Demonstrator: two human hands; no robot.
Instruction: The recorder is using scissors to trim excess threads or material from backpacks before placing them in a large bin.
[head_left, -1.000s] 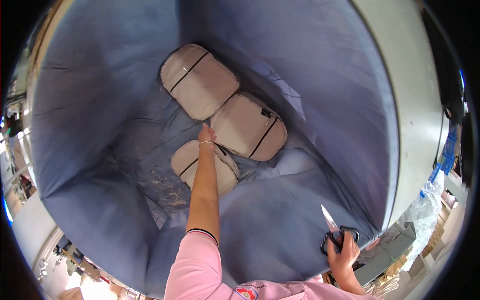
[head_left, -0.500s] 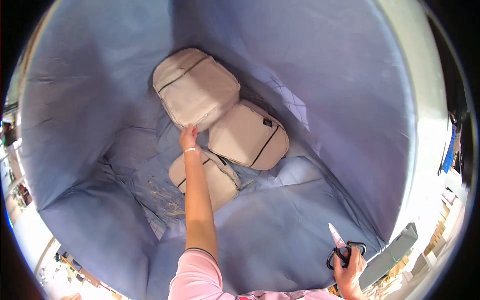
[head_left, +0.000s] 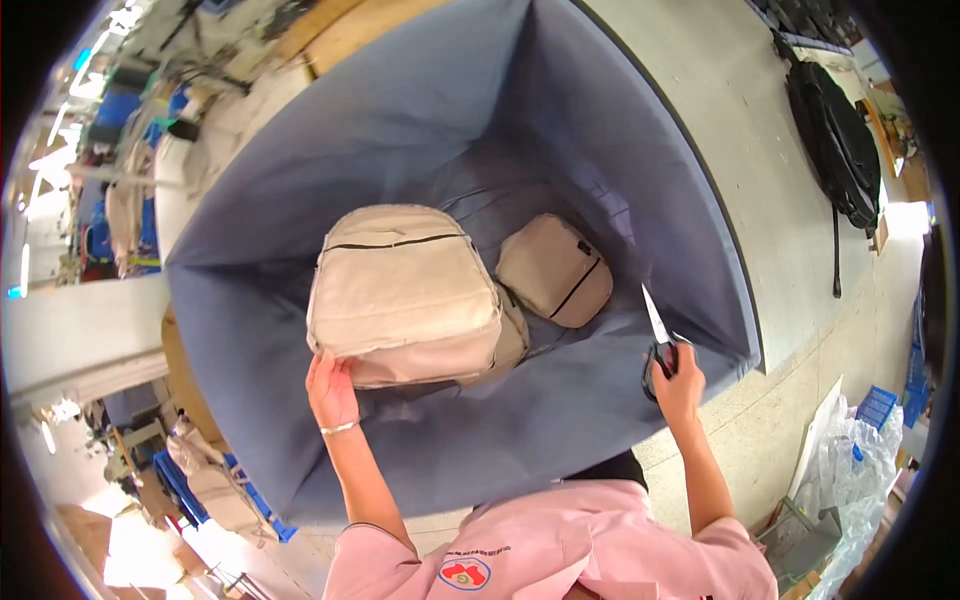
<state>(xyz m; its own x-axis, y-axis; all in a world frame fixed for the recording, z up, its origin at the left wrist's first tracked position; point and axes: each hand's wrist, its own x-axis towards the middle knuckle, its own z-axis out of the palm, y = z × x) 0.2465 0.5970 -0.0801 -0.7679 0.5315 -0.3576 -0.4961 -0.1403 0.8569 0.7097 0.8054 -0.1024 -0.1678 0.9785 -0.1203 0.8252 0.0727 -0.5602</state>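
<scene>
My left hand [head_left: 332,392] grips the near lower edge of a beige backpack [head_left: 405,290], a boxy piece with a dark zip line across its upper part. It is raised above the bottom of a large blue-grey fabric-lined bin [head_left: 290,440]. Further down in the bin lies another beige backpack [head_left: 556,270] with a dark strip and a small black label. A third beige piece [head_left: 512,335] shows only partly behind the raised one. In my right hand [head_left: 679,385] is a pair of scissors [head_left: 656,325] with black handles, its blades pointing up over the bin's right side.
A pale table [head_left: 690,130] runs along the bin's right side, with a black backpack [head_left: 835,140] beyond it. Clear plastic wrapping [head_left: 850,470] and a grey box [head_left: 803,540] are at lower right. Beige pieces and blue crates [head_left: 180,485] stand at left.
The far-left beige backpack has come up and toward me in my left hand. My right hand with the scissors shows higher in the picture. The view has drawn back from the bin.
</scene>
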